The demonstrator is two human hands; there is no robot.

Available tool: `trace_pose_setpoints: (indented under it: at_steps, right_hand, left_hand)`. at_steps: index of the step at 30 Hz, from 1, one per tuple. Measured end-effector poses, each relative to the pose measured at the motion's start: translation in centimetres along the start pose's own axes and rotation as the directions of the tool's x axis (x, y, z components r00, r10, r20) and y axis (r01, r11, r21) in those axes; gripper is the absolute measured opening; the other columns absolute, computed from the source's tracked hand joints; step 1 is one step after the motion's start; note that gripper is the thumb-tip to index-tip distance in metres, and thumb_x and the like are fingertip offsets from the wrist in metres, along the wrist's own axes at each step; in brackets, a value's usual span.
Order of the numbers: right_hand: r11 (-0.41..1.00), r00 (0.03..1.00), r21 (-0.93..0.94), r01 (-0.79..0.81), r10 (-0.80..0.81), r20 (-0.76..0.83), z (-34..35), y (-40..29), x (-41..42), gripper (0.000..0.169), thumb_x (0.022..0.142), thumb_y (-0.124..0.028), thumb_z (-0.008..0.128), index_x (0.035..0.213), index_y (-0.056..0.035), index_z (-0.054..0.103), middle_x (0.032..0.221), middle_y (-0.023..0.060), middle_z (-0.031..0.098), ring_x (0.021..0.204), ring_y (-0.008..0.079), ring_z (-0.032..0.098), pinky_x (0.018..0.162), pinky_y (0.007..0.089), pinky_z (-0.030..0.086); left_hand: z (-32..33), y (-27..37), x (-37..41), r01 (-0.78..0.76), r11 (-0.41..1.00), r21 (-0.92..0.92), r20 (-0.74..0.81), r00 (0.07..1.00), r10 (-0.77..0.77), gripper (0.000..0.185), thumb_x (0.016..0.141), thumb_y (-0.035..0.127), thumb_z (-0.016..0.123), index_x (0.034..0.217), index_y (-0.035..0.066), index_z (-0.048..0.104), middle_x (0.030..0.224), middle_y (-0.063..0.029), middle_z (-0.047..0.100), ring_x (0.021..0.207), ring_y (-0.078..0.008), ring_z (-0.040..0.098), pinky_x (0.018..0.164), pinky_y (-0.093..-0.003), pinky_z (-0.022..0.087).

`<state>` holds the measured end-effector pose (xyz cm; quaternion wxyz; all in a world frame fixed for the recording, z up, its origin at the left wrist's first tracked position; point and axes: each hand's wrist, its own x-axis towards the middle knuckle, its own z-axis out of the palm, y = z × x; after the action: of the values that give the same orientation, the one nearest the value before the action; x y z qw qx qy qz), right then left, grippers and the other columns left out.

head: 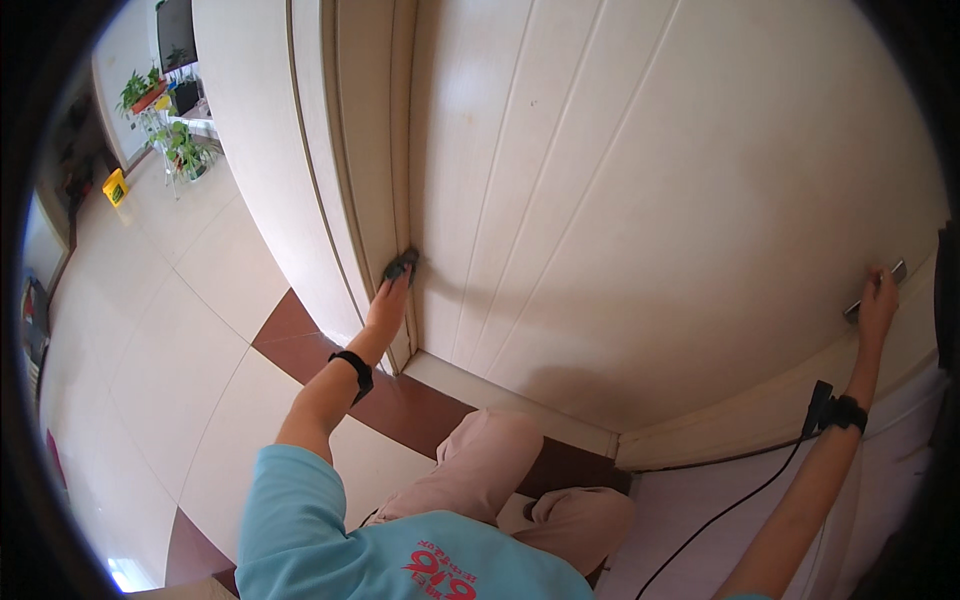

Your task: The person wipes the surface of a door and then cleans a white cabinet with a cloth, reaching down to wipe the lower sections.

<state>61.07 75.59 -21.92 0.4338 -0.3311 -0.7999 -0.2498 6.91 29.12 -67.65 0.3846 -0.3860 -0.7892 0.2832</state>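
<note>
My left hand (pixel 388 302) presses a dark cloth (pixel 400 267) into the corner where the cream door frame (pixel 373 187) meets the edge of the white door (pixel 675 195). The fingers lie over the cloth and partly cover it. At the far right, my right hand (pixel 878 300) is closed around the metal door handle (pixel 852 310), with parts of the handle showing on both sides. The door has several long grooves and shows faint smudges. Black bands are on both wrists.
A black cable (pixel 720 514) runs from the right wristband past my side. Below the door lies a dark red floor strip (pixel 382 409). At the far left are potted plants (pixel 180 146), a yellow container (pixel 115 187) and a dark screen (pixel 177 36) on pale floor tiles (pixel 187 300).
</note>
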Motion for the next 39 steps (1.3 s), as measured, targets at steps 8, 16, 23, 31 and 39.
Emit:
trace_pose_setpoints:
  at_steps: [8,16,23,31,39]
  right_hand:
    - [0.999,1.0,0.033,-0.009,0.01,-0.007,0.3,0.9,-0.2,0.018,0.084,-0.003,0.048,0.101,-0.0014,0.054,0.096,0.0154,0.061,0.093,0.0291,0.058,0.081,0.0364,0.044]
    - [0.998,0.998,-0.001,-0.068,0.068,0.012,0.6,1.7,-0.5,0.021,0.089,-0.01,0.05,0.107,-0.0014,0.054,0.102,0.0157,0.061,0.096,0.029,0.058,0.082,0.037,0.044]
    - [0.993,0.993,-0.06,-0.103,0.106,0.058,0.4,2.0,0.0,0.02,0.088,-0.007,0.049,0.106,-0.002,0.055,0.099,0.0149,0.061,0.095,0.0285,0.058,0.081,0.0357,0.044]
    - [1.0,0.999,0.009,-0.028,0.027,0.026,1.4,3.1,-0.3,0.018,0.085,-0.003,0.049,0.102,-0.0027,0.055,0.096,0.0151,0.06,0.091,0.028,0.058,0.081,0.0358,0.044]
    - [0.999,0.999,-0.034,-0.033,0.033,0.021,1.0,2.5,-0.5,0.019,0.086,-0.003,0.048,0.104,-0.0012,0.055,0.102,0.0144,0.061,0.097,0.027,0.059,0.086,0.0349,0.044]
  left_hand:
    - [-9.7,-12.6,7.2,0.191,0.966,-0.174,-0.217,0.949,-0.227,0.053,0.081,0.012,0.049,0.131,-0.005,0.042,0.14,-0.0134,0.038,0.124,-0.0194,0.04,0.102,-0.0337,0.03]
    - [-19.7,-26.4,12.8,0.39,0.899,-0.198,-0.548,0.717,-0.431,0.052,0.079,0.008,0.051,0.13,0.0,0.045,0.14,-0.0107,0.04,0.133,-0.0214,0.032,0.108,-0.037,0.027]
    - [-8.0,-10.7,2.7,0.021,1.0,-0.004,-0.134,0.991,-0.021,0.051,0.082,0.018,0.047,0.128,-0.005,0.045,0.138,-0.0156,0.039,0.121,-0.0238,0.041,0.106,-0.0334,0.025]
    - [-7.9,-12.3,1.4,0.089,0.888,-0.452,-0.306,0.919,-0.248,0.056,0.078,0.004,0.054,0.133,0.008,0.045,0.144,-0.0095,0.034,0.13,-0.0284,0.035,0.097,-0.0419,0.038]
    - [-14.6,-24.9,10.2,0.071,0.629,-0.774,-0.535,0.457,-0.71,0.063,0.081,0.001,0.05,0.139,-0.003,0.026,0.142,-0.0283,0.025,0.133,-0.0445,0.023,0.106,-0.0522,0.022]
